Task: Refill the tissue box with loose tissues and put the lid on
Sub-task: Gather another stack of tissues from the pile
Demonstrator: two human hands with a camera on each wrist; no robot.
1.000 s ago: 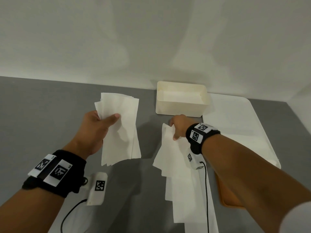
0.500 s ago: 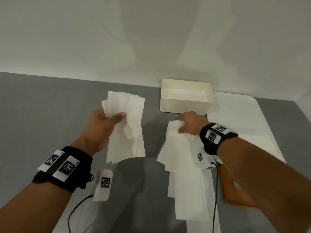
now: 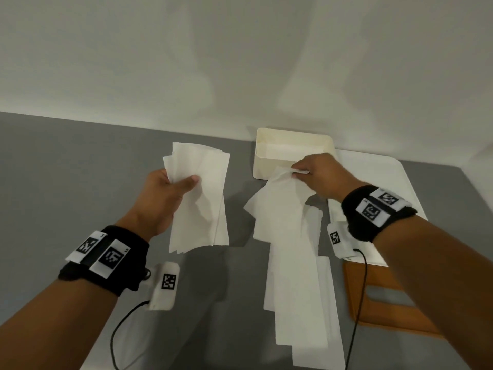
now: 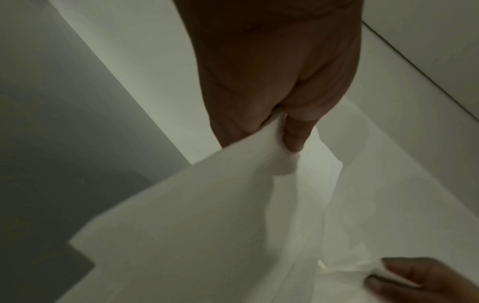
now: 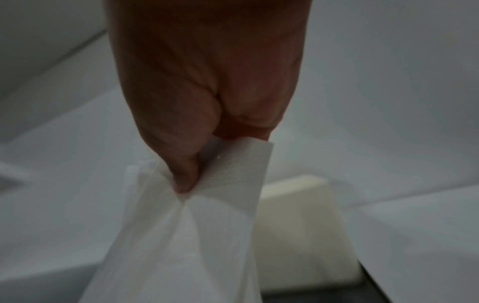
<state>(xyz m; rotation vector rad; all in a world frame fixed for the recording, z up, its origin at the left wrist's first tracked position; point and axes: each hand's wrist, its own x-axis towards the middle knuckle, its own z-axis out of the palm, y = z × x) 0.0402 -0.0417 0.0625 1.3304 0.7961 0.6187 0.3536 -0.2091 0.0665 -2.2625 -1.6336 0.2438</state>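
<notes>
The left hand (image 3: pixel 162 193) grips a fanned stack of tissues (image 3: pixel 198 198) left of centre, thumb pressed over the front. The right hand (image 3: pixel 317 173) pinches the top corner of a second bunch of tissues (image 3: pixel 282 206), lifting it just in front of the open cream tissue box (image 3: pixel 266 166) at upper centre. More loose tissues (image 3: pixel 301 303) trail down the grey worktop (image 3: pixel 66 169). At lower right lies an orange-brown piece (image 3: pixel 378 313), possibly the lid.

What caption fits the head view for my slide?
Left hand holds a tissue stack; right hand lifts another tissue beside the open tissue box.
</notes>
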